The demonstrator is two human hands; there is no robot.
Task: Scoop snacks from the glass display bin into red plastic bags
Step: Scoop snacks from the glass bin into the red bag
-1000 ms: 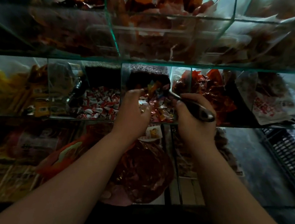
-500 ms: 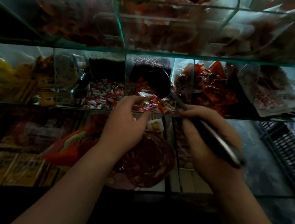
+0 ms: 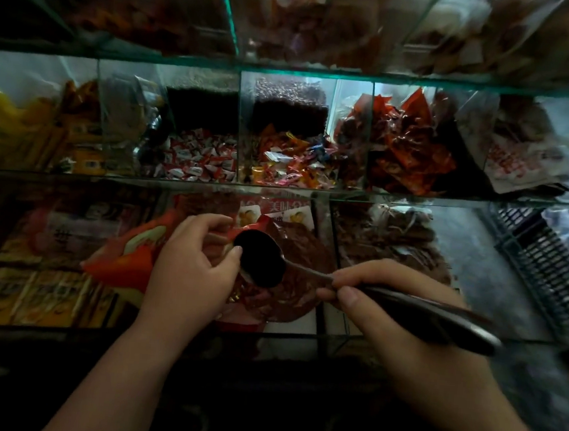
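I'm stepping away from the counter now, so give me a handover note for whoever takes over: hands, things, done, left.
Left hand: fingers pinch the rim of the red bag, holding its mouth open.
Right hand: grips the handle of the scoop, whose bowl is at the bag's mouth.
The bin of mixed wrapped sweets is higher up, behind the hands.
Done: scoop is out of the bin, at the bag; too dark to tell whether the bowl is loaded.
Left: tip it into the bag, refill if needed.
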